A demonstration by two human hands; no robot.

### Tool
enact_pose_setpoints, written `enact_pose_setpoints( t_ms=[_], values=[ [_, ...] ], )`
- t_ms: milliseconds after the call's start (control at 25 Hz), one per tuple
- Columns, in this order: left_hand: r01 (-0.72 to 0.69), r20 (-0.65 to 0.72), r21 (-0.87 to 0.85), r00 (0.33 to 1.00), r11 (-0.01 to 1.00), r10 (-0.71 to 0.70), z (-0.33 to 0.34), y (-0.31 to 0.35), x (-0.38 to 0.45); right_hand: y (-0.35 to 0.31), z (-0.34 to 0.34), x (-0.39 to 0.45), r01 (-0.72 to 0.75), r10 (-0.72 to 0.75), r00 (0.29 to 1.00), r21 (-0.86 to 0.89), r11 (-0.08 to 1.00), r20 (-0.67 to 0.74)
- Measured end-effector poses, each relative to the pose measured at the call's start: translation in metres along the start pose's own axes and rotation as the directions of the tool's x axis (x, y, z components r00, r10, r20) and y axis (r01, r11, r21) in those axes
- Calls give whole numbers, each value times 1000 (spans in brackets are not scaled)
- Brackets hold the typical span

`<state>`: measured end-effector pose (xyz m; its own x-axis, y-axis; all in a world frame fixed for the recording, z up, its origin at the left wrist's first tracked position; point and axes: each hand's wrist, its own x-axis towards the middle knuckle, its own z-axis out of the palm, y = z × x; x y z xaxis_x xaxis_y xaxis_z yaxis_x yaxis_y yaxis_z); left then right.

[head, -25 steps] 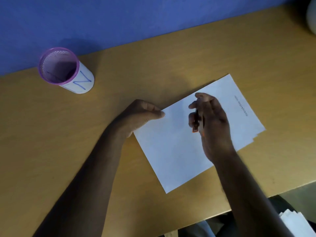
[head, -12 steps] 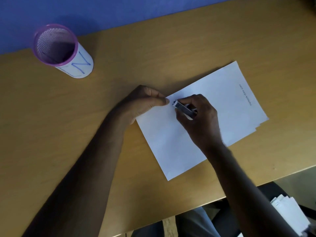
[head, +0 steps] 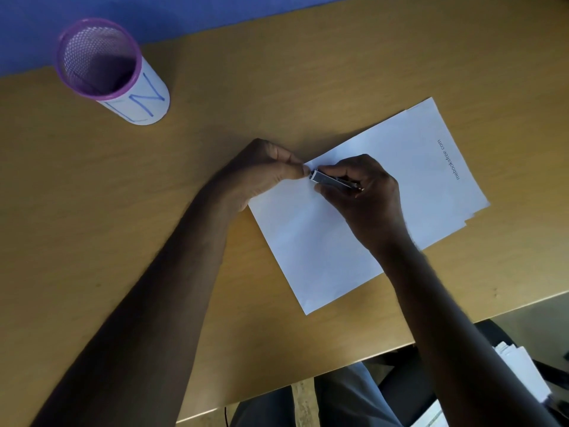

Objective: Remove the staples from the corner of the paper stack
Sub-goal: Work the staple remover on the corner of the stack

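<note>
A white paper stack (head: 400,180) lies slanted on the wooden desk (head: 277,87), its sheets slightly fanned at the right. My left hand (head: 261,171) pinches the stack's far-left corner between thumb and fingers. My right hand (head: 363,192) rests on the paper and grips a small metal staple remover (head: 326,179), whose tip points at that same corner, right beside my left fingertips. The staples themselves are too small to make out.
A purple mesh pen cup (head: 104,66) with a white label stands at the desk's back left, by the blue wall. The desk's near edge runs diagonally at lower right; more white papers (head: 523,374) lie below it, beside my lap.
My right hand turned the staple remover and slid it left to the pinched corner. My left hand closed tighter on that corner. The camera view shifted slightly.
</note>
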<state>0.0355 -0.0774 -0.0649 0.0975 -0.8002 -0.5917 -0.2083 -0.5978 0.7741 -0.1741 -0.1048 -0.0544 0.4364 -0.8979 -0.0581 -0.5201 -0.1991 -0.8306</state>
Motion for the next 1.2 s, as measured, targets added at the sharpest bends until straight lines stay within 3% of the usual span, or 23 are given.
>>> enact_pose_setpoints(
  t_ms=[720,1200],
  values=[
    [57,-27,-15,998,998,-57,2,6,1,-3,-15,17,-143,120,971,100,985,207],
    [94,-2,-60,996,994,-94,1,11,-2,-5,-12,14,-174,142,969,154,973,200]
  ],
)
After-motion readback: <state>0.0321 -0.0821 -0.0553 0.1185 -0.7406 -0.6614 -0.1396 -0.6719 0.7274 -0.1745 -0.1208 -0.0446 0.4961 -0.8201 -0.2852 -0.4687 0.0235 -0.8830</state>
